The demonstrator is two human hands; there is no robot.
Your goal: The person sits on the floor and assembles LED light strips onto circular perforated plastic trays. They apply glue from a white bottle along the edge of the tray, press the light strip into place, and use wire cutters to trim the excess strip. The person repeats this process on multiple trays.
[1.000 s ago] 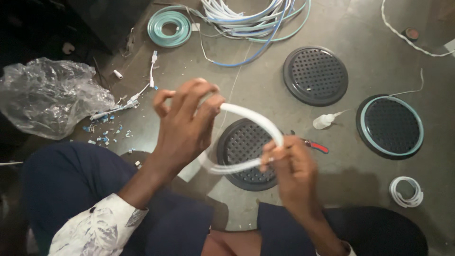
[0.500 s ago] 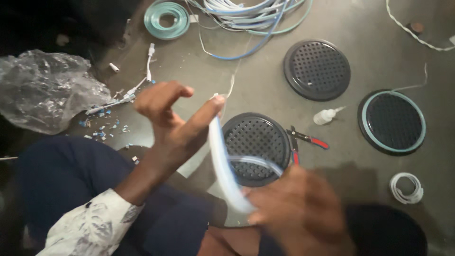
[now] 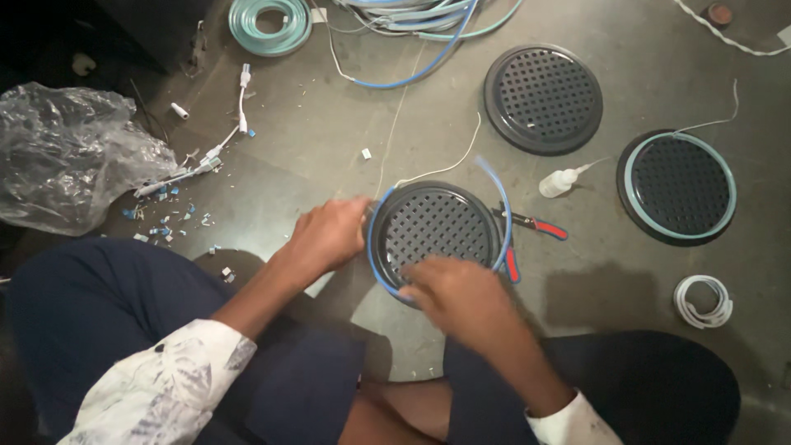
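Item: pale blue flexible strip (image 3: 375,247) ringing the black round perforated grille (image 3: 434,229) on the floor.
Our left hand (image 3: 329,235) presses the grille's left rim, grasping the strip; our right hand (image 3: 449,288) covers its near edge, grip indiscernible. Red-handled pliers (image 3: 531,227) lie just right.

Only 1 view: a head-worn camera looks steeply down at the floor (image 3: 280,156). It sits close above the perforated black disc (image 3: 434,231), centred in frame.

On the grey floor (image 3: 329,156) lie three black perforated discs (image 3: 543,99), a plastic bag (image 3: 74,156), pliers (image 3: 535,224) and cable coils (image 3: 269,22).
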